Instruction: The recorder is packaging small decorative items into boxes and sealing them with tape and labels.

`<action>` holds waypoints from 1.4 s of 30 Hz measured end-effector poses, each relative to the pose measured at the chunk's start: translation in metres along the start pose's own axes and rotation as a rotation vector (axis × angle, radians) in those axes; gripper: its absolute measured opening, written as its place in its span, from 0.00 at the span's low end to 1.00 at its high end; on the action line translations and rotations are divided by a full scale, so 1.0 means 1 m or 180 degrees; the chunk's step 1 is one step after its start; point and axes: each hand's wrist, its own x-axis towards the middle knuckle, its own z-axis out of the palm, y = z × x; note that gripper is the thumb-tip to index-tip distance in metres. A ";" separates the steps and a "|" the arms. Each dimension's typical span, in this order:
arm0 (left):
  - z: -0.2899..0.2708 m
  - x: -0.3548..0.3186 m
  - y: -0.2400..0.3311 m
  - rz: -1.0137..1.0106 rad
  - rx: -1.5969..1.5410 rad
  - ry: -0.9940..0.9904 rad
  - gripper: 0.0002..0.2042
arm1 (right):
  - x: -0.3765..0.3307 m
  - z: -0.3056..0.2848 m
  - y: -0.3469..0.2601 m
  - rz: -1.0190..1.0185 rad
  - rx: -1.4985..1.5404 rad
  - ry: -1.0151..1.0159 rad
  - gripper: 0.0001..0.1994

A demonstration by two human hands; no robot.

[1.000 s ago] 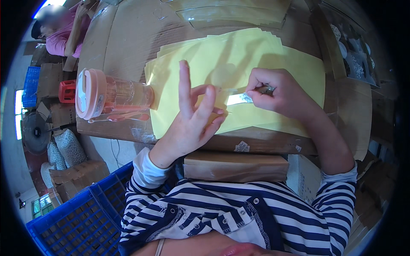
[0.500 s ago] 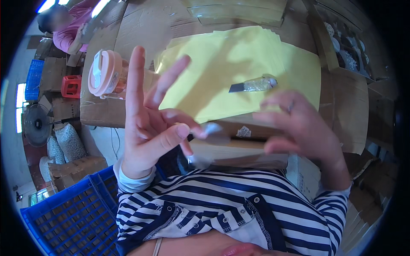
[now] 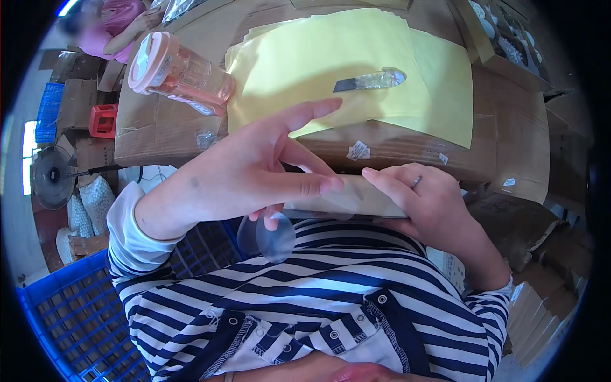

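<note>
Worktop ahead of hands = flattened brown cardboard point(image 3: 159, 124), w/ stack of yellow paper sheets point(image 3: 356, 70) spread on top. Pink-lidded clear tumbler point(image 3: 181, 73) lying on its side, up-left of hands. Small blade wrapped in clear plastic point(image 3: 375, 80) on the yellow sheets, above hands. Blue plastic crate point(image 3: 60, 325) low-left, beside the torso. Far left on floor: black fan point(image 3: 48, 175), white filled bags point(image 3: 86, 207), red crate point(image 3: 103, 120), another blue crate point(image 3: 48, 111), loose cartons. Another person in pink top point(image 3: 108, 28) top-left, well apart. Cardboard boxes point(image 3: 541, 254) stacked to right of hands. Bright daylight at left edge; strip light top-left.
</note>
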 end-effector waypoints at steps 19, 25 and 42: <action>0.005 0.012 -0.006 0.0409 0.0606 0.0250 0.40 | -0.005 -0.001 0.001 0.0029 -0.0133 -0.0018 0.37; 0.000 0.018 -0.012 0.0342 0.0675 0.0164 0.39 | -0.001 0.000 0.001 -0.0292 -0.0512 0.0241 0.31; -0.002 0.021 -0.005 0.0454 0.0730 0.0062 0.39 | 0.008 0.017 -0.015 0.0143 -0.0111 0.0514 0.37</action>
